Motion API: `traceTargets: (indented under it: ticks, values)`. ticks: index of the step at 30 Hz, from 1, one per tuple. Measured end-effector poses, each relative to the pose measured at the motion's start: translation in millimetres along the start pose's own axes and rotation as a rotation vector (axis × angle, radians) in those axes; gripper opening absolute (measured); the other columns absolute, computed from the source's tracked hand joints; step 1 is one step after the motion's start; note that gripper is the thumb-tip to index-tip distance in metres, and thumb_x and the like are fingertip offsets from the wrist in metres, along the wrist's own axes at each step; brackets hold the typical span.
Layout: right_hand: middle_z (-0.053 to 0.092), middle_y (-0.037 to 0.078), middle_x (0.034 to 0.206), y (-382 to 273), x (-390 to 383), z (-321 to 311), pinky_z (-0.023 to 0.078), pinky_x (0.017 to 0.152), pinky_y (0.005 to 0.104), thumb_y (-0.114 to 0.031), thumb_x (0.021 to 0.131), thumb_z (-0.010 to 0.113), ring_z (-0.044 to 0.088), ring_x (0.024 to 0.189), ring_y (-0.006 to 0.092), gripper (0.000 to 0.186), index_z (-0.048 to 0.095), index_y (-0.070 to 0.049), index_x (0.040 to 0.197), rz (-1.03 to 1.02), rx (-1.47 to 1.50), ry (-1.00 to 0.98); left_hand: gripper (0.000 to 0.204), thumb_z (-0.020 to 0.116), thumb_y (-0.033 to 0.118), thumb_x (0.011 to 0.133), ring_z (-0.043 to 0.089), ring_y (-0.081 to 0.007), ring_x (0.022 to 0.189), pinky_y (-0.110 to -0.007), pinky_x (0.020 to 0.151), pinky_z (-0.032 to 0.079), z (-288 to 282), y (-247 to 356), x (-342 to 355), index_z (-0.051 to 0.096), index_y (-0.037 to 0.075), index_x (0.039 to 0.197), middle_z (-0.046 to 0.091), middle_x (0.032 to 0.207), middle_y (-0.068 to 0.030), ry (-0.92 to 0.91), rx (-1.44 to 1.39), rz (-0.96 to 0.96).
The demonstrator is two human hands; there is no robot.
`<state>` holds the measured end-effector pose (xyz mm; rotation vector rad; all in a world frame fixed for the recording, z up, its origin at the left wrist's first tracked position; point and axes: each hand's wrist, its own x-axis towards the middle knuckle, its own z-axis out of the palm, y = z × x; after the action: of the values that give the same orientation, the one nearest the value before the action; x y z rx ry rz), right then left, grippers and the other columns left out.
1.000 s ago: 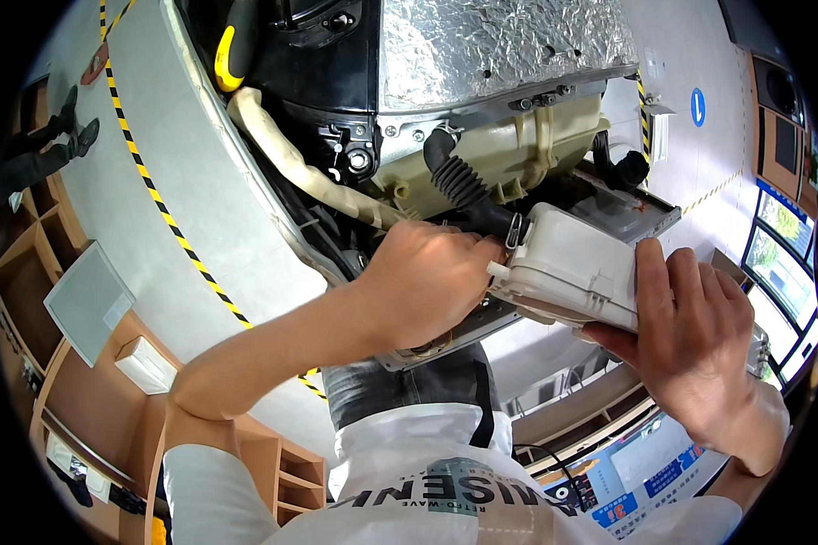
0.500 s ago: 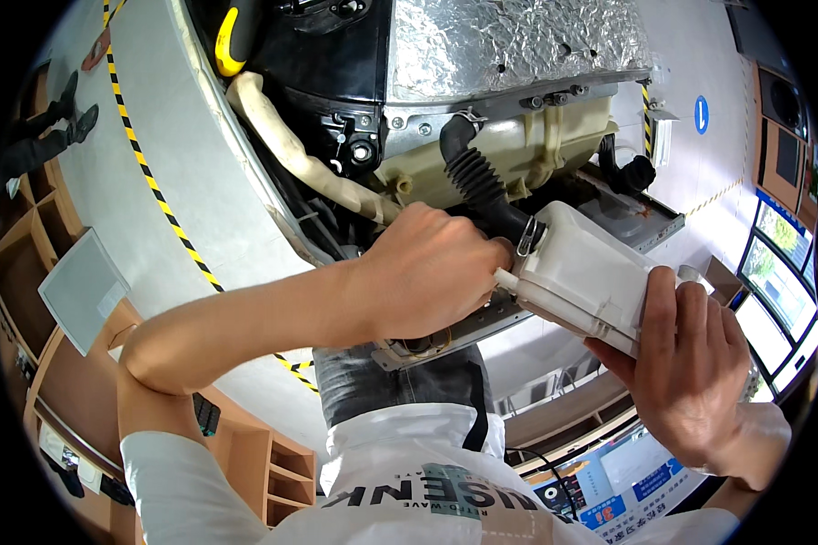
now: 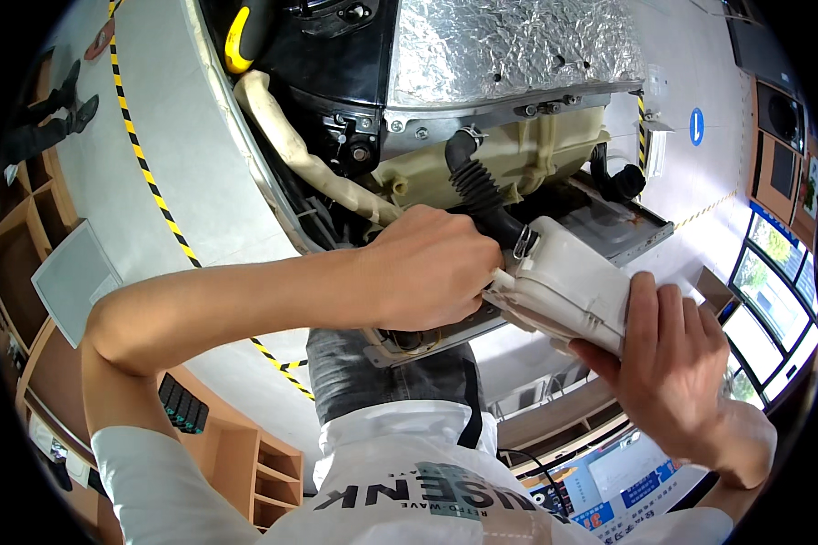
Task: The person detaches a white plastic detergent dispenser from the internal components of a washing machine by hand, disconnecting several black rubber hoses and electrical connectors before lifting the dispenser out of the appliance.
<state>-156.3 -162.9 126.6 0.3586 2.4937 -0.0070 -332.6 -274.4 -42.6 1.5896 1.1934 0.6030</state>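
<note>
My right hand (image 3: 668, 368) grips the outer end of a white plastic box (image 3: 574, 277), fingers on top and thumb along the lower edge. The box is tilted and joined to a black corrugated hose (image 3: 477, 186) by a metal spring clamp (image 3: 523, 242). My left hand (image 3: 436, 268) is closed at the box's near-left corner, right beside the hose end. Its fingertips are turned away, so what they hold is hidden. The hose's other end meets a cream plastic tub (image 3: 518, 150) with another clamp (image 3: 471, 132).
Above the tub lies a foil-covered panel (image 3: 518, 45) of the opened appliance. A yellow-and-black tool handle (image 3: 238, 41) rests at upper left, near a cream wrapped hose (image 3: 291, 150). A metal frame edge (image 3: 427, 345) runs below my left hand. Another person's legs (image 3: 41, 136) stand far left.
The white box has tipped, showing more of its underside edge, and shifted slightly left and down with my right hand. My left elbow has swung outward to the left; that hand stays beside the hose.
</note>
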Motion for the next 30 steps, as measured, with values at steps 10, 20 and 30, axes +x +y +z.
traceTargets:
  ticks: [10, 20, 30]
  values:
    - [0.064, 0.021, 0.093, 28.8, 17.5, 13.8, 0.056, 0.067, 0.0431, -0.016, 0.062, 0.089, 0.068, 0.078, 0.0368, 0.075, 0.048, 0.009, 0.119, 0.027, 0.418, -0.084, 0.011, 0.063, 0.010, 0.073, 0.067, -0.0398, 0.065, -0.047, 0.061, 0.054, 0.7, 4.0, 2.6, 0.067, 0.001, 0.067, 0.066, 0.066, -0.0208, 0.015, 0.023, -0.114]
    - [0.063, 0.024, 0.089, 5.0, 1.2, 4.0, 0.056, 0.056, 0.0403, -0.002, 0.076, 0.071, 0.067, 0.071, 0.0344, 0.042, 0.056, 0.011, 0.114, -0.085, -0.055, 0.164, 0.009, 0.061, 0.010, 0.073, 0.066, -0.0375, 0.063, -0.046, 0.057, 0.051, 2.8, 5.8, -10.4, 0.067, 0.004, 0.070, 0.065, 0.064, -0.0167, 0.210, 0.125, 0.043]
    - [0.060, 0.020, 0.085, 19.7, 4.2, -13.0, 0.052, 0.055, 0.0386, -0.024, 0.066, 0.089, 0.066, 0.066, 0.0297, 0.077, 0.049, 0.012, 0.121, -0.017, 0.268, -0.238, 0.012, 0.063, 0.014, 0.074, 0.065, -0.0322, 0.058, -0.042, 0.051, 0.050, 15.0, 1.2, -15.1, 0.060, 0.002, 0.074, 0.063, 0.061, -0.0119, 0.180, 0.071, 0.142]
